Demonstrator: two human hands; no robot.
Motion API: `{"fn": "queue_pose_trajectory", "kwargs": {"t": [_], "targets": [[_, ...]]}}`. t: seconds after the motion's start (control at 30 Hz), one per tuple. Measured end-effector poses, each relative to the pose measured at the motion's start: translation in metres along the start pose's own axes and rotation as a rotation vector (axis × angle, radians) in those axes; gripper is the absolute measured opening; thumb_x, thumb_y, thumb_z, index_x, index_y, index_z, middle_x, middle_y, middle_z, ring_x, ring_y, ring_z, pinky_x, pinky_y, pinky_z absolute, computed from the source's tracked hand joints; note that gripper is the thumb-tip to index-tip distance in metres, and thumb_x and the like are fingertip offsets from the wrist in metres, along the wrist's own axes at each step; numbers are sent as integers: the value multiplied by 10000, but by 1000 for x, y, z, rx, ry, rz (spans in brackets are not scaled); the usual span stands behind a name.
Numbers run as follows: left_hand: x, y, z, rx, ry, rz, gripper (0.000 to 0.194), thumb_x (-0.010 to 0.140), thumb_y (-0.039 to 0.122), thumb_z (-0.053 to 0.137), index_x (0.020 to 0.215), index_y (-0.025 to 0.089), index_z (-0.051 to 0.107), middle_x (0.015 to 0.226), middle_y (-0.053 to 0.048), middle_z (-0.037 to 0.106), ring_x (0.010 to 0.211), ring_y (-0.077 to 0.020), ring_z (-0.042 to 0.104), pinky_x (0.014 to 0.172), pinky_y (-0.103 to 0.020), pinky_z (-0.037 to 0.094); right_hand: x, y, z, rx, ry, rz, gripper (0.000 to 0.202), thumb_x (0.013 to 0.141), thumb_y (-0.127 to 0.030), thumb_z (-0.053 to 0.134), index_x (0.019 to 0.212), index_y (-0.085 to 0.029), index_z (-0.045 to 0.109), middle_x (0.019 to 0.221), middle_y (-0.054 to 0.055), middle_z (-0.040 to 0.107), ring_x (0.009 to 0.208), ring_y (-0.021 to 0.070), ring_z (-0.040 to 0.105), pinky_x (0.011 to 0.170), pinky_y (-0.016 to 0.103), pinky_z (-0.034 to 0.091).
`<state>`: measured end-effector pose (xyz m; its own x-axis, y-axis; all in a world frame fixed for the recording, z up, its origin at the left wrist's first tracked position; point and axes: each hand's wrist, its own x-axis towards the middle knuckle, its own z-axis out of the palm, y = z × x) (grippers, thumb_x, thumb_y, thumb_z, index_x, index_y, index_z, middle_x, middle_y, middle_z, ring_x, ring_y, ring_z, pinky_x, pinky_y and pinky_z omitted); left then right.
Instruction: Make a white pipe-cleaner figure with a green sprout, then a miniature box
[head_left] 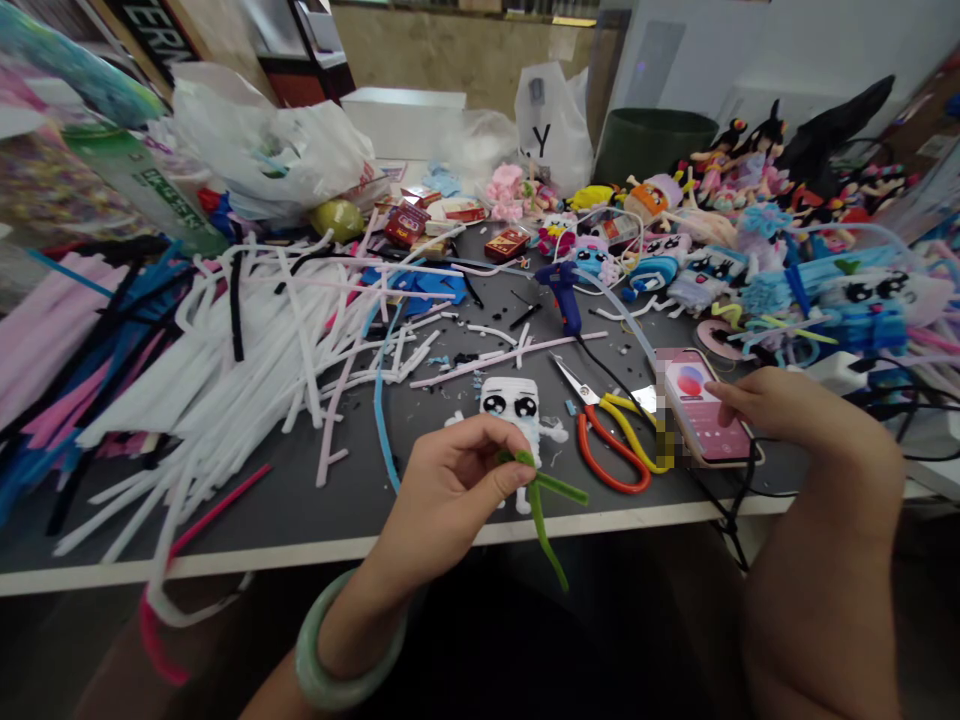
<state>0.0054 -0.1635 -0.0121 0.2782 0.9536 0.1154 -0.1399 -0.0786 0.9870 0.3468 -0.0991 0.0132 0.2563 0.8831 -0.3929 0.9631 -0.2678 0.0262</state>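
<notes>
1. Here's the green stem (561, 488), up over the table's (315, 520) front edge, pinched between thumb and forefinger of the left hand (454, 480).
2. The step in hand looks like a check mid-handling: the right hand (787, 400) has a fingertip at the phone (709, 420) (its other fingers I can't make out). More shaping would, I judge, call for that hand on the stem too.
3. And the look of it: fuzzy, slim, bunched at the pinch, two tails loose, one angling rightward, the longer dropping past the edge.
4. Right behind the pinch, a white figure with big black eyes (510, 388) lies near the front edge, partly covered.
5. To its right, scissors (592, 396), blades parted; farther back, the glue gun (559, 290).
6. White stems (247, 350) heap up on the left; toys (862, 290) crowd the right back corner.
</notes>
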Motion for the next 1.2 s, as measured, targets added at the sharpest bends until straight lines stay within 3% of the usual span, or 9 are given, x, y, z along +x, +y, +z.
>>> {"fn": "queue_pose_trajectory", "kwargs": {"t": [0.57, 0.9, 1.0, 1.1, 1.2], "targets": [[0, -1, -2, -29, -3, 1, 68, 789, 113, 702, 771, 169, 669, 724, 3, 624, 677, -73, 563, 620, -157, 467, -2, -1, -3, -5, 19, 13, 461, 955, -418, 426, 804, -201, 803, 782, 81, 746, 791, 257, 686, 748, 328, 480], [1, -2, -2, -32, 6, 7, 61, 788, 121, 711, 772, 162, 669, 724, 11, 629, 674, -60, 563, 624, -135, 468, -11, -7, -7, 4, 45, 10, 467, 953, -444, 431, 902, -147, 788, 794, 109, 737, 758, 251, 663, 714, 315, 449], [1, -3, -3, -36, 12, 15, 64, 784, 114, 711, 764, 161, 672, 716, 11, 629, 667, -57, 561, 612, -128, 463, -27, -9, -14, 28, 173, 51, 450, 933, -465, 449, 872, -178, 790, 772, 96, 728, 724, 244, 638, 681, 318, 429], [2, -5, -4, -43, 23, 31, 65, 790, 113, 710, 770, 166, 679, 718, 10, 632, 666, -57, 565, 607, -128, 463, -53, -15, -17, 99, 418, 58, 432, 893, -476, 474, 809, -199, 795, 659, 77, 689, 637, 232, 594, 627, 321, 390], [2, -9, -3, -78, 21, 48, 60, 805, 127, 716, 796, 178, 686, 728, 12, 636, 675, -62, 573, 614, -137, 468, -83, -26, -14, 244, 675, -41, 563, 864, -590, 423, 796, -167, 789, 524, 57, 619, 507, 206, 538, 544, 312, 349]]}}
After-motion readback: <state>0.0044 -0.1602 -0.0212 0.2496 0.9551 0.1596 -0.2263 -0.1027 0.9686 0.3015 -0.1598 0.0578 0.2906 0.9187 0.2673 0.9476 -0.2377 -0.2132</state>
